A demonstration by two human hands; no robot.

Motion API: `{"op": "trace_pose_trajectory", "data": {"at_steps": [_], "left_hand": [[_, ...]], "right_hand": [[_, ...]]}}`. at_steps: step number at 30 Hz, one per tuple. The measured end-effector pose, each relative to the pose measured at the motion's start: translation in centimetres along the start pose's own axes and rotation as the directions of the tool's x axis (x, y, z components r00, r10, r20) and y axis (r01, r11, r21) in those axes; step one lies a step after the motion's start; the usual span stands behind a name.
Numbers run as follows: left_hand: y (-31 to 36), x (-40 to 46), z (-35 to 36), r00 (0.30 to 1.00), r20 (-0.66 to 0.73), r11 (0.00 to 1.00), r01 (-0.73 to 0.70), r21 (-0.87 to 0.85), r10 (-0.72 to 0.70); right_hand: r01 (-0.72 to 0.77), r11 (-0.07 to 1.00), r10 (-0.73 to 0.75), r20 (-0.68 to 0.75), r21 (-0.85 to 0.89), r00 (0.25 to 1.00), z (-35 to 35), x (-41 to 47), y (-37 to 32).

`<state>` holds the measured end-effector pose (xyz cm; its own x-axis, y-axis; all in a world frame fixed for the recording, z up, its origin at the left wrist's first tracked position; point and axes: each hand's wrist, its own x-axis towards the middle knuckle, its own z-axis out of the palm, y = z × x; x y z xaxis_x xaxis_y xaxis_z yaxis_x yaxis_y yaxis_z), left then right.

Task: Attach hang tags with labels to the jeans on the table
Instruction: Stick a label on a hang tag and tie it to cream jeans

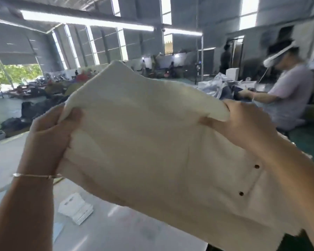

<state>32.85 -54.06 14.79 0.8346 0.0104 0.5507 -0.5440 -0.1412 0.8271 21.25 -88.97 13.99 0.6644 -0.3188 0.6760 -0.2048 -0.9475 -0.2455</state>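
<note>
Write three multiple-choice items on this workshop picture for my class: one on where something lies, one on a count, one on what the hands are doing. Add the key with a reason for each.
1. Where is the stack of white hang tags?
A. On the table, below the lifted garment
B. In the right hand
C. On top of the garment

2. How many dark buttons show on the cream jeans?
A. None
B. Two
C. Five

3. What are the hands doing?
A. Both hang free
B. Only the left holds cloth
C. Both grip the garment in the air

Key: 1 A, the tags lie on the white table under the cloth's lower left edge. 2 B, two dark round buttons sit near the right side. 3 C, the left hand and the right hand each pinch the upper edge.
</note>
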Motion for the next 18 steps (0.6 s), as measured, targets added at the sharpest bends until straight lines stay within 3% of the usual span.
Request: {"op": "trace_pose_trajectory", "data": {"at_steps": [3, 7, 11, 12, 13, 14, 15, 16, 18], "left_hand": [[0.7, 5.2, 2.7, 0.999, 0.009, 0.996, -0.05, 0.072, 0.05], [-0.1, 13.6, 6.4, 0.999, 0.051, 0.979, -0.023, 0.204, 0.013], [-4.0, 21.3, 10.8, 1.0, -0.013, 0.926, -0.001, 0.378, 0.007], [-5.5, 22.8, 12.1, 1.0, 0.001, 0.869, -0.007, 0.496, 0.007], [-7.2, 23.9, 13.4, 0.999, 0.025, 0.744, -0.001, 0.668, -0.021], [-8.8, 24.4, 14.7, 0.996, 0.032, 0.551, 0.022, 0.834, -0.087], [-10.3, 24.1, 16.1, 0.989, 0.046, 0.385, 0.013, 0.923, -0.144], [-11.8, 23.5, 17.3, 0.979, 0.082, 0.316, -0.019, 0.949, -0.188], [-14.9, 20.8, 20.3, 0.953, 0.217, 0.446, -0.103, 0.889, -0.213]], "right_hand": [[0.005, 1.0, -0.005, 0.0, -0.025, 1.0, -0.3, 3.4, 1.5], [-0.047, 0.998, 0.05, 0.054, -0.05, 0.997, 1.0, 11.3, 4.6], [-0.09, 0.994, 0.098, 0.168, -0.057, 0.981, 5.9, 20.5, 4.8], [-0.108, 0.99, 0.127, 0.236, -0.095, 0.963, 7.7, 22.2, 4.5], [-0.108, 0.982, 0.153, 0.326, -0.152, 0.933, 9.7, 23.3, 4.2], [-0.078, 0.973, 0.164, 0.418, -0.215, 0.893, 11.8, 23.7, 3.9], [-0.006, 0.963, 0.145, 0.5, -0.269, 0.854, 14.0, 23.6, 4.0], [0.099, 0.952, 0.085, 0.562, -0.289, 0.822, 16.0, 23.1, 4.1], [0.249, 0.954, -0.072, 0.683, -0.165, 0.727, 19.6, 21.1, 4.9]]}}
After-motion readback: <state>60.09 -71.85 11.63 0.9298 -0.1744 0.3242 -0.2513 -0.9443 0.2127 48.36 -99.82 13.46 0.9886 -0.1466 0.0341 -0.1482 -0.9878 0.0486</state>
